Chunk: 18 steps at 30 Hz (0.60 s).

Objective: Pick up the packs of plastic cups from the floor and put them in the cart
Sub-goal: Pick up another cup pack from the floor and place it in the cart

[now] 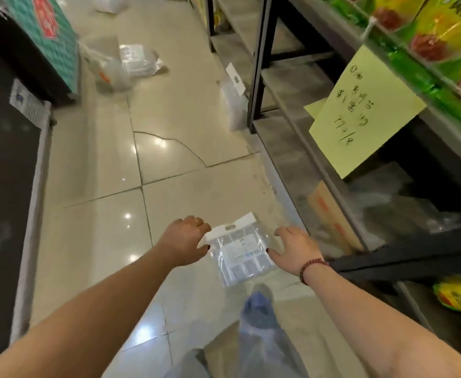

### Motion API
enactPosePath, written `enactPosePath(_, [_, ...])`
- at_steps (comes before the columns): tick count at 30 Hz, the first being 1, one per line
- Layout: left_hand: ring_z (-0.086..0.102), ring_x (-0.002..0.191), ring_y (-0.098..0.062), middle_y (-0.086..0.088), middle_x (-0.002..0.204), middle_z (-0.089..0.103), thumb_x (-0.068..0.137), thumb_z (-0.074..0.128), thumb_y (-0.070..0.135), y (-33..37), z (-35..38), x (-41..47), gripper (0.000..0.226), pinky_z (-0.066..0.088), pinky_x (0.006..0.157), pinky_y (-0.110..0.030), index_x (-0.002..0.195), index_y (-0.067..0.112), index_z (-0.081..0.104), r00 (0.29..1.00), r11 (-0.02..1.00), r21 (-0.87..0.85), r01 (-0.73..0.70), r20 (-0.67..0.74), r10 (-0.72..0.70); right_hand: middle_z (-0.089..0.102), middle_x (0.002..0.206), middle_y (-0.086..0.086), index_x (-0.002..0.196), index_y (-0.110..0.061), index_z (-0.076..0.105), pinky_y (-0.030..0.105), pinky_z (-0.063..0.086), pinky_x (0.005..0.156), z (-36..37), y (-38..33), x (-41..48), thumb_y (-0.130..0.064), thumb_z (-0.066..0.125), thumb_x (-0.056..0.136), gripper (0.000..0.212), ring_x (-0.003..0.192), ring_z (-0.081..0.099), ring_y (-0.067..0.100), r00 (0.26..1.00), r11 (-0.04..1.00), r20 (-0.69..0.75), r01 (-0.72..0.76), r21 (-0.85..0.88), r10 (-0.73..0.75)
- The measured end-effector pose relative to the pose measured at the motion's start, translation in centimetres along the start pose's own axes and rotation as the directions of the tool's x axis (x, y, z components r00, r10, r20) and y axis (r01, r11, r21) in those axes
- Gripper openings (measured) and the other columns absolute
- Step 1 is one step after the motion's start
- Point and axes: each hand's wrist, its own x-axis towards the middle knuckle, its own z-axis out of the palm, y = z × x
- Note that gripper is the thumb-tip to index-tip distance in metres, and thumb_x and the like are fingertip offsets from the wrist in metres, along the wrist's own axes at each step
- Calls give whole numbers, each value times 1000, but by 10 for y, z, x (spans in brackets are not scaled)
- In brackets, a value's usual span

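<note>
A clear pack of plastic cups point(241, 255) with a white handle strip lies flat on the tiled floor just ahead of my feet. My left hand point(187, 242) hovers at the pack's left edge, fingers loosely spread, close to the handle strip. My right hand point(296, 248) hovers at its right edge, fingers spread, holding nothing. Further up the aisle a second pack point(233, 103) leans against the shelf post, and another pack point(139, 60) lies on the floor on the left with a fourth pack point(109, 2) at the far end. No cart is in view.
Metal shelving point(300, 148) runs along the right with a yellow handwritten note point(360, 110) and green and yellow snack bags point(442, 31). A dark display unit point(8, 170) and a teal box point(44, 31) line the left. A clear plastic bag point(109, 69) lies beside the teal box.
</note>
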Motion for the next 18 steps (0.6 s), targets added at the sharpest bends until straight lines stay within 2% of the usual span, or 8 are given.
enactPosePath(3, [45,129,-20,0,141,51,93,53,44,-4,23,31,52,39,99,-32,140,22,48,987,977,-138,163,28,-161,53,136,4,139,-20,46,32,41,100,8,24,44,-49,55,91,57,127,47,24,998,999,58,13,35,-15])
enactPosePath(6, [45,129,-20,-1,139,53,92,58,42,-10,56,61,50,40,98,-32,136,20,52,950,898,-311,310,66,-305,54,135,6,137,-17,49,32,41,101,25,44,88,-45,59,91,55,126,48,25,994,994,107,-12,111,0])
enactPosePath(11, [50,125,-20,-4,132,57,87,65,44,-15,139,115,51,44,98,-34,130,16,58,831,631,-572,523,181,-525,56,133,9,132,-12,54,33,43,100,88,72,163,-37,67,88,51,122,51,26,982,943,170,-128,306,79])
enactPosePath(14, [53,122,-22,-5,130,57,85,68,48,-14,205,144,56,44,97,-34,129,15,58,766,490,-625,607,299,-568,55,133,11,132,-10,54,32,42,99,145,92,205,-34,70,87,53,121,52,26,960,874,223,-251,417,169])
enactPosePath(18, [53,123,-23,-5,137,54,81,73,48,-14,292,177,65,45,100,-35,133,15,54,668,275,-670,690,441,-600,51,137,12,134,-9,50,37,42,102,223,120,253,-34,72,86,59,123,50,27,929,834,285,-343,432,235])
